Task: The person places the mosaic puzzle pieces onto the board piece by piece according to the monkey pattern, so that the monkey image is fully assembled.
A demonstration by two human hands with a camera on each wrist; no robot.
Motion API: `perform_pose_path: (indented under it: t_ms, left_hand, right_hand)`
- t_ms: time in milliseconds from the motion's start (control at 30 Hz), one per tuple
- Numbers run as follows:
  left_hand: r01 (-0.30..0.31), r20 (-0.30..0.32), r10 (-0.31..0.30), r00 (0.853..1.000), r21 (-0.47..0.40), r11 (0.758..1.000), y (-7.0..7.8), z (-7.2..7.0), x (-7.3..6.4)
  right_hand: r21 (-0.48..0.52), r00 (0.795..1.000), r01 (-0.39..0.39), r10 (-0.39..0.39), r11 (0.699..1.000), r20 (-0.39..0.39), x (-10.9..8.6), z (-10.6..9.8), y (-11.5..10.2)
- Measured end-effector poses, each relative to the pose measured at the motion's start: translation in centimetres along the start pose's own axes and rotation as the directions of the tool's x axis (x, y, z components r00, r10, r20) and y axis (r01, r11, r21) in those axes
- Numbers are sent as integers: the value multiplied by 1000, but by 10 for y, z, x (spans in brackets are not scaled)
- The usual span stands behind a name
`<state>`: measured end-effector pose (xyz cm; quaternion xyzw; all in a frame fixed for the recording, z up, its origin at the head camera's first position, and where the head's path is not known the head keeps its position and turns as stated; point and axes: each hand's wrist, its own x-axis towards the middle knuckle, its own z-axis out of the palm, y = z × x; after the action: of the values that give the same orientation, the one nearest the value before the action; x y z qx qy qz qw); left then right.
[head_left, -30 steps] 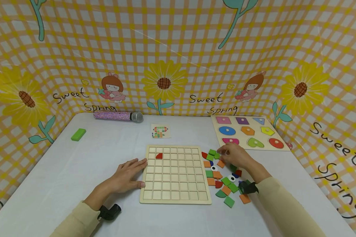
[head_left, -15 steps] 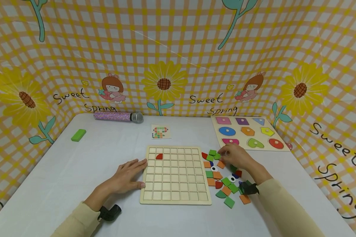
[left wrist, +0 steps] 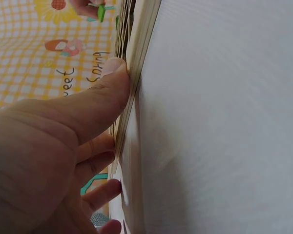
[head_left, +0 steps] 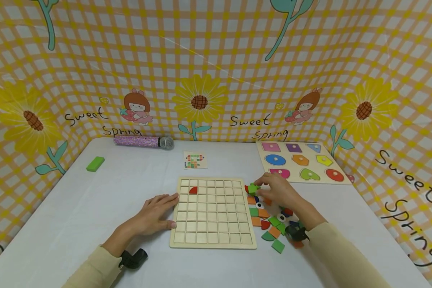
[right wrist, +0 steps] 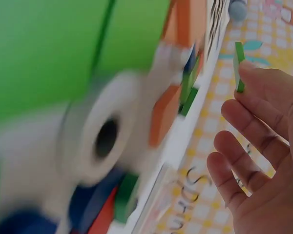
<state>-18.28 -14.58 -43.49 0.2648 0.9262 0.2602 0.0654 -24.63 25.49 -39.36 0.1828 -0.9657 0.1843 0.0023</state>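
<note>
The wooden grid board (head_left: 211,216) lies flat in the middle of the head view, with a red quarter-circle tile (head_left: 193,190) in one upper-left cell. My left hand (head_left: 153,214) rests against its left edge, fingers extended and thumb touching the rim. Thumb and index finger of my right hand (head_left: 282,194) pinch a green square tile (right wrist: 239,68) by its edge, raised above the loose tiles right of the board. In the right wrist view the other three fingers are spread, holding nothing. Some loose tiles are hidden under that hand and wrist.
Several loose orange, green, red and blue tiles (head_left: 278,245) and white eye discs (head_left: 281,217) lie right of the board. Behind stand a pattern card (head_left: 195,160), a knobbed shape puzzle (head_left: 291,153) and a glittery microphone (head_left: 144,142). A green block (head_left: 95,164) sits far left.
My right hand has lifted the green tile from the loose pieces and moved slightly left toward the board. The left hand has stayed in place.
</note>
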Motion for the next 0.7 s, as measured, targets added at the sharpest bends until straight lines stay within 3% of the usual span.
perform_pose_path:
  t_ms: [167,467,700]
  left_hand:
    - [-24,-7,24,1000,-31,999,0,1,1]
    - [-41,-13,41,999,-46,998,-1,2,1]
    - [-22,4,22,1000,-65,998,0,1,1]
  right_hand:
    - [-4,996,82,-82,997,-37,4,8,-24]
    - [59,987,156,-155,986,-34,16,28,-64]
    - [54,989,145,-144,988,-20,33,41,-91]
